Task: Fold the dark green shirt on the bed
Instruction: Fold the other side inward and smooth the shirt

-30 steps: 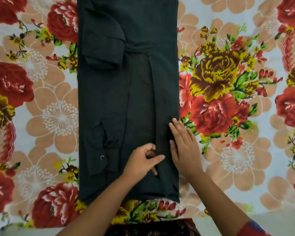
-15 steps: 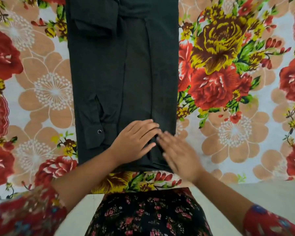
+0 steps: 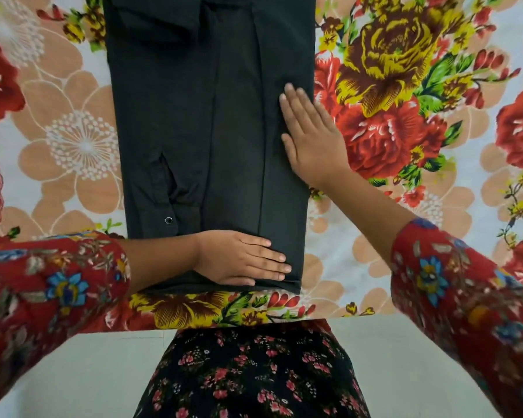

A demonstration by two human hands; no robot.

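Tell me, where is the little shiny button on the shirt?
In the head view, the button sits low on the left side of the dark green shirt, just above and left of the left hand.

we see the dark green shirt [image 3: 209, 131] lying as a long narrow strip on the flowered bedsheet [image 3: 405, 86]. our left hand [image 3: 242, 257] lies flat across its near hem, fingers straight. our right hand [image 3: 311, 137] presses flat along its right edge, partly on the sheet. a snap button [image 3: 168, 220] shows on the folded sleeve cuff.
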